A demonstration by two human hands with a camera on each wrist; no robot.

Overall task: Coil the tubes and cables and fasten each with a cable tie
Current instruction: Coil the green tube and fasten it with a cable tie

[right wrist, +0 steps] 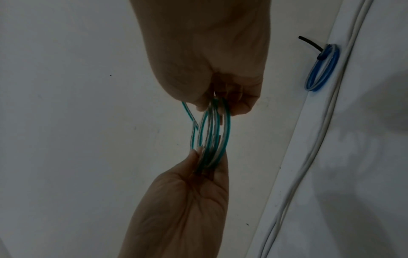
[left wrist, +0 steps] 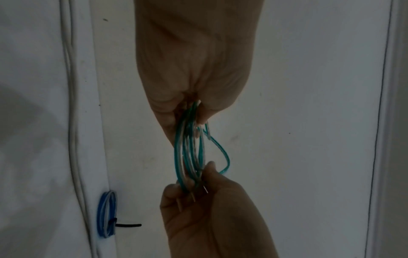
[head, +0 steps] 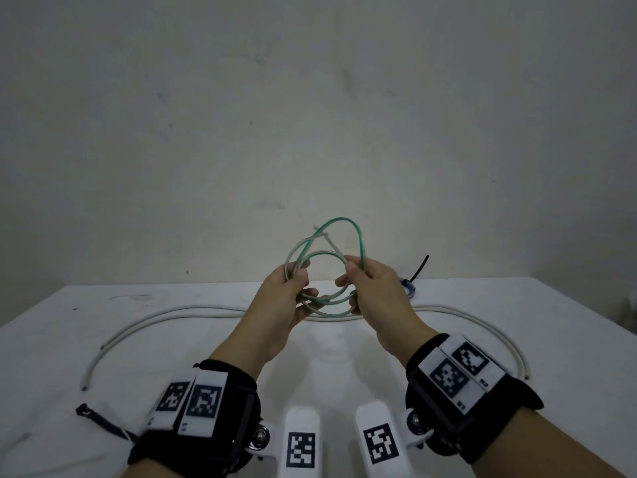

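A thin green-and-clear tube [head: 341,219] is wound into a loose coil of several loops and held up above the white table [head: 172,357]. My left hand [head: 305,282] pinches the coil's left side between thumb and fingers. My right hand [head: 346,276] pinches its right side. One loop stands higher than the rest. In the left wrist view the coil [left wrist: 177,157] runs from my left hand [left wrist: 194,108] down to my right hand [left wrist: 198,183], where bare tube ends stick out. The right wrist view shows the coil [right wrist: 227,131] between my right hand [right wrist: 220,104] and left hand [right wrist: 205,160].
A long white cable [head: 172,313] lies in a wide arc across the table, under my hands. A blue coil [head: 410,288] bound with a black cable tie [head: 420,267] lies at the back right near the wall. A loose black cable tie [head: 100,420] lies front left.
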